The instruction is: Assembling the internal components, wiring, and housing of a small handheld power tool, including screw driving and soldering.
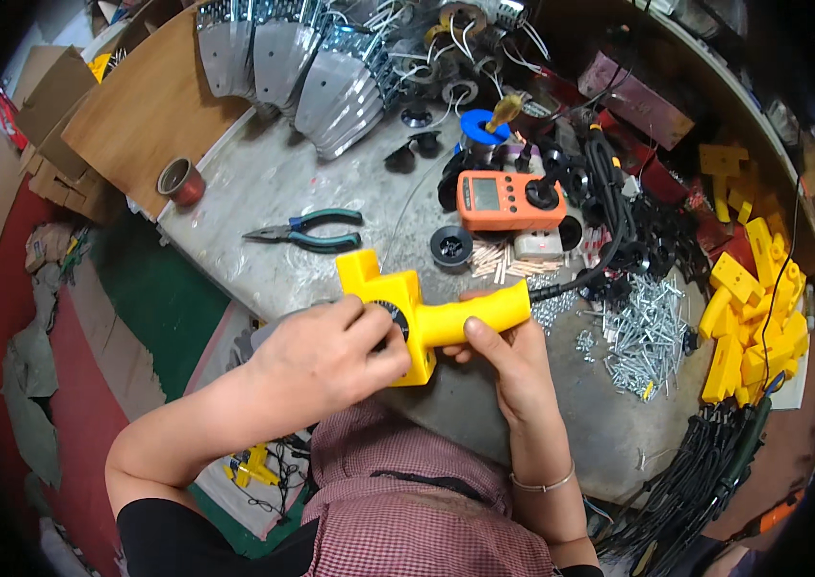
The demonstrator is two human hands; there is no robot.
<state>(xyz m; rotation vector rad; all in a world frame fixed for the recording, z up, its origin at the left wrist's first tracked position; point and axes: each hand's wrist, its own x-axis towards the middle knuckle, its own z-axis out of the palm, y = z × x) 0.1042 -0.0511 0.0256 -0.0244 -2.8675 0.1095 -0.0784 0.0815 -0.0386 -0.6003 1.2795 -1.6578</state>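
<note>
Cup point(188, 188): small and reddish, standing by the left edge of the grey table point(244, 183).
Pliers point(330, 240): teal-and-black handles, lying flat, nose to the left.
Left hand point(345, 341): fingers bent and bunched against the yellow body; the tips are hidden, so I cannot tell whether they pinch anything.
Yellow tool point(436, 325): held up between both hands, above the near side of the table; bright, smooth and slightly shiny, with a blocky, stepped body on the left and a rounded handle reaching right, tilted a little upward.
Dark round part point(396, 315): set in the yellow body, partly covered by the left fingers.
Right hand point(511, 361): grasping the handle, thumb on the near side, fingers curled underneath.
Orange meter point(511, 213): grey screen, lying beyond the handle.
Cord point(576, 282): black, leaving the handle's right end and curving upward.
Screws point(643, 332): silvery, in a loose heap.
Yellow pieces point(761, 313): similarly coloured, piled at the far right.
</note>
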